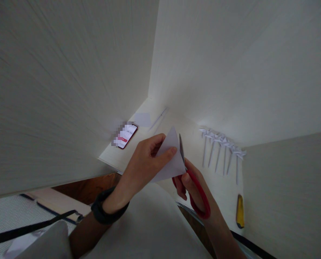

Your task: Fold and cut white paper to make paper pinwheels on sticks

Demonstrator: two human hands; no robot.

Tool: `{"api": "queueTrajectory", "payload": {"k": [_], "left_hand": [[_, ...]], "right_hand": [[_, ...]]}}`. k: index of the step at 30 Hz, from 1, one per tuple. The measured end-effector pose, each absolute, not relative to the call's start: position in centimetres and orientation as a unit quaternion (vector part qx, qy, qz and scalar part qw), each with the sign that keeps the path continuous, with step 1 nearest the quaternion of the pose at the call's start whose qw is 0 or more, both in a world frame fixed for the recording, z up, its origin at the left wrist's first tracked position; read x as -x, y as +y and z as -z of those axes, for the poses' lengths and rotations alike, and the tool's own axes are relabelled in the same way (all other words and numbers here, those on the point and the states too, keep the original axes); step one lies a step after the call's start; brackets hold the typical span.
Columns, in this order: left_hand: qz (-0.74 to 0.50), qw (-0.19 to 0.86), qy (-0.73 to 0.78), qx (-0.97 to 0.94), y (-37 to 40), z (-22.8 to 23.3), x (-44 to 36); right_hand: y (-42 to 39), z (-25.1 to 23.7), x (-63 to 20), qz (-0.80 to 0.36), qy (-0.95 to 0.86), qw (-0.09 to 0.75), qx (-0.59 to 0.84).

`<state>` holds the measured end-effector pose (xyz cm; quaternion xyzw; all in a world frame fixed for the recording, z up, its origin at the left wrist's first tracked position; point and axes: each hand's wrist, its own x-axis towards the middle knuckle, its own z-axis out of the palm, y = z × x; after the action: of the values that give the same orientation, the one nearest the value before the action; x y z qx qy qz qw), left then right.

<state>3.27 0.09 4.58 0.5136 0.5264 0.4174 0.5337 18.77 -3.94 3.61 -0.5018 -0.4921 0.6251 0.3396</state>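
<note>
1. Scissors (pixel 196 190): your right hand (pixel 192 187) grips the red handles; folded paper (pixel 169 158), pinched by your left hand (pixel 142 165), hides most of the blade.
2. Phone (pixel 126 135) screen is blurred, unreadable.

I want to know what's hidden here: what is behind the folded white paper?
Behind the folded paper the scissors show one blade tip and red handles. The other blade and part of the right hand are covered.

White desk (pixel 149 111) boxed in by pale walls. Phone (pixel 126 135) at 10 o'clock on the desk, screen lit. Row of white paper pinwheels (pixel 223 148) at 2 o'clock. Yellow utility knife (pixel 239 211) at 4 o'clock near the desk edge. Black strap (pixel 28 227) at 8 o'clock.
</note>
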Motion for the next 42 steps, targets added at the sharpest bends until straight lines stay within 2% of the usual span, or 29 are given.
{"api": "queueTrajectory", "payload": {"k": [22, 42], "left_hand": [[-0.414, 0.535, 0.529, -0.512, 0.17, -4.69, -3.37], [-0.379, 0.554, 0.504, -0.543, -0.03, -4.30, -3.20]], "right_hand": [[-4.23, -4.04, -18.63, -0.630, -0.441, 0.335, 0.544], [-4.04, -4.06, -18.52, -0.629, -0.466, 0.361, 0.507]]}}
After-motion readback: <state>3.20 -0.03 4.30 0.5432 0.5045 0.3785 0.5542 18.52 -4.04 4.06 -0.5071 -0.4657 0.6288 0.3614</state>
